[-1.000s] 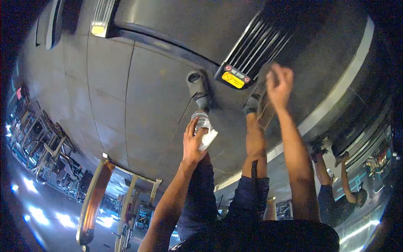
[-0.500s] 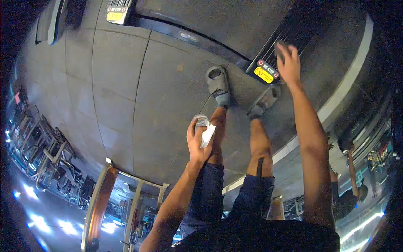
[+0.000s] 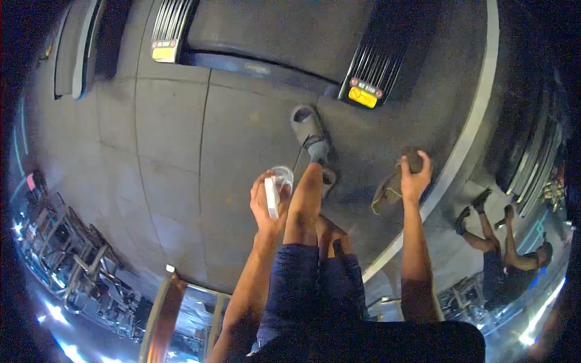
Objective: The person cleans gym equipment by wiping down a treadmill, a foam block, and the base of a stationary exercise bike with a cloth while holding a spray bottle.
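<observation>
My left hand [image 3: 264, 202] is closed around a clear plastic container [image 3: 282, 174] and a slim white item [image 3: 272, 198], both held beside my knee. What the white item is, I cannot make out. On the right, my right hand [image 3: 416, 179] grips a dark brown thing that looks like a shoe [image 3: 413, 159], in the air over the floor. A second brown, shoe-like shape [image 3: 386, 195] shows just left of that hand; whether it is held too, I cannot tell. Grey slide sandals [image 3: 307, 124] are on my feet.
A treadmill [image 3: 260, 68] with ribbed side rails and yellow "no step" labels [image 3: 363, 97] stands ahead. Another machine [image 3: 75, 54] is at far left. Along the right runs a pale edge strip [image 3: 463, 151], with a person's reflection [image 3: 514, 260] beyond. Gym equipment [image 3: 78, 266] lines the left.
My right hand has come back from the treadmill's side rail toward me, with the brown thing in it. My left hand has shifted slightly left and turned. My right foot has moved left, behind the other leg.
</observation>
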Tool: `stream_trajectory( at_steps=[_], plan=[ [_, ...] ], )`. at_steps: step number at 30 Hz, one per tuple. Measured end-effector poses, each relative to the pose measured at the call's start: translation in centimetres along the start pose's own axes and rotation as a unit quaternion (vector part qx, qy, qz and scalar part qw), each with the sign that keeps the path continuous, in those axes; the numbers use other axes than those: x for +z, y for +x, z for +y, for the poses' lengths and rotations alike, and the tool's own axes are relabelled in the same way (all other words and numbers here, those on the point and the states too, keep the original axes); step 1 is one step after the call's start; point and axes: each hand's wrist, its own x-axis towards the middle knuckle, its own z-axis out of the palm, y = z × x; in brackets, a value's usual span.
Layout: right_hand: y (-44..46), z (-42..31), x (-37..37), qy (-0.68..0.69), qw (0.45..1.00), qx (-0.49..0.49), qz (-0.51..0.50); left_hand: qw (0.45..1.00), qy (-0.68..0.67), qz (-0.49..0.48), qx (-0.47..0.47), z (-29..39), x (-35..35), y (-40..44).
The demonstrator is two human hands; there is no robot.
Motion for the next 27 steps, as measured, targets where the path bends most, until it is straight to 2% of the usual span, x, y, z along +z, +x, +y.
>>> stream_trajectory(
  at_steps=[1,4,5,6,7,10,12,13,17,19,20,21,22,24,25,26,27],
  plan=[
    [-2.0,-0.7,-0.5,0.066,0.997,0.045,0.009,1.0,0.01,0.001,-0.007,0.0,-0.7,-0.3],
    [-9.1,-0.2,-0.1,0.228,0.938,0.239,-0.105,0.998,0.003,0.013,-0.053,1.2,-2.5,-2.0],
    [-11.3,-1.6,-0.4,0.215,0.929,0.289,-0.085,0.998,-0.005,0.041,-0.048,1.6,-2.7,-1.7],
    [-13.4,-1.1,0.6,0.218,0.924,0.3,-0.092,0.997,-0.01,0.063,-0.053,1.6,-3.2,-1.0],
    [-15.7,-1.8,0.5,0.222,0.931,0.277,-0.091,0.988,-0.118,0.068,-0.076,1.1,-3.5,-1.4],
    [-21.8,-3.0,1.2,0.187,0.938,0.265,-0.126,0.985,-0.145,0.085,-0.039,0.3,-4.8,-1.1],
    [-24.1,-6.6,0.7,0.216,0.894,0.358,-0.163,0.99,-0.137,0.043,-0.014,-0.9,-5.5,-1.0],
    [-25.2,-7.1,1.3,0.197,0.911,0.322,-0.169,0.992,-0.124,0.022,-0.001,-2.1,-5.7,-1.0],
    [-28.0,-8.2,5.8,0.292,0.892,0.3,-0.173,0.991,-0.114,-0.002,0.074,-5.5,-7.0,1.7],
    [-26.5,-12.8,6.9,0.291,0.881,0.326,-0.184,0.986,-0.135,0.003,0.093,-8.2,-7.7,3.2],
    [-25.5,-15.0,7.6,0.292,0.876,0.331,-0.193,0.985,-0.152,0.02,0.079,-8.6,-8.2,4.4],
    [-25.7,-15.7,9.5,0.259,0.899,0.299,-0.188,0.978,-0.191,0.041,0.067,-9.9,-8.0,5.5],
    [-25.5,-17.1,11.2,0.242,0.918,0.248,-0.191,0.97,-0.231,0.054,0.052,-11.0,-7.9,6.4],
    [-25.1,-20.4,13.4,0.221,0.932,0.173,-0.231,0.979,-0.2,0.036,0.004,-13.2,-8.0,8.5],
    [-24.8,-21.9,14.3,0.227,0.932,0.107,-0.259,0.971,-0.231,0.051,-0.031,-14.5,-7.4,9.5],
    [-24.3,-23.4,15.1,0.234,0.928,0.039,-0.287,0.969,-0.238,0.067,-0.017,-16.6,-6.7,10.8],
    [-23.6,-26.1,15.5,0.282,0.876,0.098,-0.378,0.97,-0.228,0.07,-0.04,-18.8,-6.5,12.4]
  ],
)
